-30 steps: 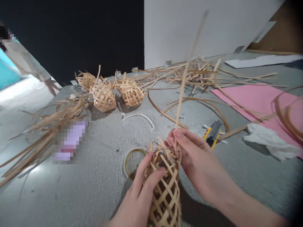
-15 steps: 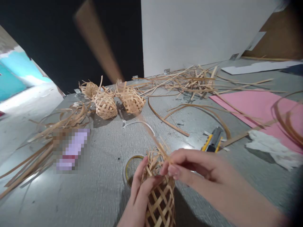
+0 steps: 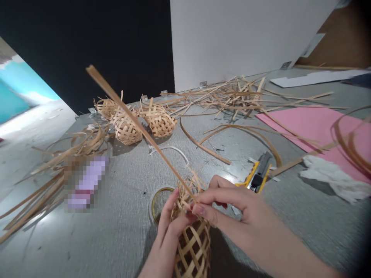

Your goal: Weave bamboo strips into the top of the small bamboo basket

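At the bottom centre stands a small open-weave bamboo basket, loose strip ends bristling at its top. My left hand is closed around the upper left side of the basket. Between the thumb and forefinger of my right hand is the lower end of a long bamboo strip, right at the basket's top. The strip slants up and left, its far end in the air before the black panel. Behind my left fingers sits a roll of tape, partly hidden.
Several woven baskets sit at the back left. Loose strips are heaped at the back, with more strips at left. A yellow and black box cutter, crumpled tissue and pink paper lie to the right.
My right hand has shifted slightly left and down, bringing the strip's lower end closer to the basket's top. The strip, blurred before, now shows sharply. My left hand keeps its grip.
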Demonstrator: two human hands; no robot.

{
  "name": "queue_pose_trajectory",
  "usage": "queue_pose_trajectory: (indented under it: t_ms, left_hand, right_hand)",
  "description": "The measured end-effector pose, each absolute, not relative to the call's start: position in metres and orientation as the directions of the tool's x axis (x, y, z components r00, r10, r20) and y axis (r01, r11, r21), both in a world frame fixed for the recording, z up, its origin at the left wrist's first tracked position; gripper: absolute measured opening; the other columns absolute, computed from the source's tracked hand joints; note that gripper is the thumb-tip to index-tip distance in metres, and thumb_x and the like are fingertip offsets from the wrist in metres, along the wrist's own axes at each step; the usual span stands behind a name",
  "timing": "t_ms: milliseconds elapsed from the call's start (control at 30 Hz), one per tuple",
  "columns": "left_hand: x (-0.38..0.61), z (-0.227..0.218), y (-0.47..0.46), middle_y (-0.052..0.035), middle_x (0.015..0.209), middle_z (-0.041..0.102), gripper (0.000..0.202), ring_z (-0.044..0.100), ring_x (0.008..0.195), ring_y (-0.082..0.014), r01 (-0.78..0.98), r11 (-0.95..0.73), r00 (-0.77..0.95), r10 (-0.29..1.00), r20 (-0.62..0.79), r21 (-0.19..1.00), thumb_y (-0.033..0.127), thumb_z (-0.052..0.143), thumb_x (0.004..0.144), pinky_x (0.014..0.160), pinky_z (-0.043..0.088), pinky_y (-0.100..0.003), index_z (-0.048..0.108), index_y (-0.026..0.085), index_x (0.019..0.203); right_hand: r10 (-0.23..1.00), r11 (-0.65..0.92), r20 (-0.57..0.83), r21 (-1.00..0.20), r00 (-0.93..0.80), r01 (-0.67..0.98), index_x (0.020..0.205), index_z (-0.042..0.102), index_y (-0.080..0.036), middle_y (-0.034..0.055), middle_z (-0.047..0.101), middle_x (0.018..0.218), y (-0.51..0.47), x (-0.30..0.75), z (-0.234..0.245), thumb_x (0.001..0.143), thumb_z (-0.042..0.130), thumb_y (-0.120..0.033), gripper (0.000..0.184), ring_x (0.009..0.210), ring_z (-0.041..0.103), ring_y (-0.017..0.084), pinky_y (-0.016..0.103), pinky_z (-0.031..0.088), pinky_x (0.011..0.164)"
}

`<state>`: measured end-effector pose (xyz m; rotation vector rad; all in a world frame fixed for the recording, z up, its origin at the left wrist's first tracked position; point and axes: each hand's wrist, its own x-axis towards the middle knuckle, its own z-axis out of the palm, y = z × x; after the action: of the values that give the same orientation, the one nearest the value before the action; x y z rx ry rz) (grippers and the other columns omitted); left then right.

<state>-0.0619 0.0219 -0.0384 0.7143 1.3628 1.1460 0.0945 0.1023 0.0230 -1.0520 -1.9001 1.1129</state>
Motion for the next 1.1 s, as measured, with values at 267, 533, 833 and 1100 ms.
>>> queue_pose_trajectory:
  t_ms: [267, 533, 833, 1100]
  left_hand:
    - [-0.079, -0.032, 0.003, -0.0024, 0.162, 0.033, 0.070, 0.032, 0.147, -0.0314, 0.233, 0.010, -0.017, 1.000, -0.006, 0.972, 0.033, 0.059, 0.092, 0.116, 0.034, -0.052, 0.025, 0.041, 0.152]
    - [-0.081, -0.040, -0.008, -0.0037, 0.169, 0.000, 0.080, 0.020, 0.150, -0.0377, 0.556, -0.256, 0.219, 0.963, 0.157, 0.791, 0.017, 0.060, 0.091, 0.116, 0.028, -0.057, 0.017, 0.043, 0.154]
    - [-0.082, -0.048, -0.008, -0.0037, 0.169, -0.002, 0.086, 0.026, 0.149, -0.0378, 0.569, -0.252, 0.211, 0.965, 0.158, 0.783, 0.025, 0.064, 0.091, 0.113, 0.037, -0.050, 0.009, 0.046, 0.154]
    - [-0.082, -0.085, -0.008, -0.0038, 0.169, -0.005, 0.092, 0.016, 0.150, -0.0438, 0.646, -0.391, 0.178, 0.912, 0.368, 0.656, 0.038, 0.072, 0.082, 0.104, 0.049, -0.047, 0.017, 0.038, 0.155]
  right_hand:
    - [0.912, 0.249, 0.173, -0.954, -0.372, 0.166, 0.066, 0.073, -0.024, 0.0004, 0.059, 0.066, 0.104, 0.088, 0.027, 0.083, 0.067, -0.053, 0.034, 0.070, 0.061, 0.018, 0.029, 0.053, 0.065]
    - [0.932, 0.127, 0.113, -0.992, -0.344, 0.019, 0.074, 0.073, -0.026, -0.0005, 0.069, 0.073, 0.109, 0.092, 0.028, 0.080, 0.070, -0.036, 0.012, 0.069, 0.064, 0.015, 0.024, 0.055, 0.066]
    - [0.951, 0.122, 0.102, -0.991, -0.292, 0.051, 0.075, 0.062, -0.026, -0.0040, 0.065, 0.062, 0.110, 0.094, 0.026, 0.080, 0.070, -0.039, 0.017, 0.059, 0.065, 0.013, 0.020, 0.054, 0.057]
    - [0.934, 0.299, 0.263, -0.945, -0.242, 0.130, 0.069, 0.071, -0.030, -0.0031, 0.069, 0.069, 0.115, 0.103, 0.029, 0.086, 0.067, -0.042, 0.021, 0.064, 0.065, 0.013, 0.018, 0.056, 0.063]
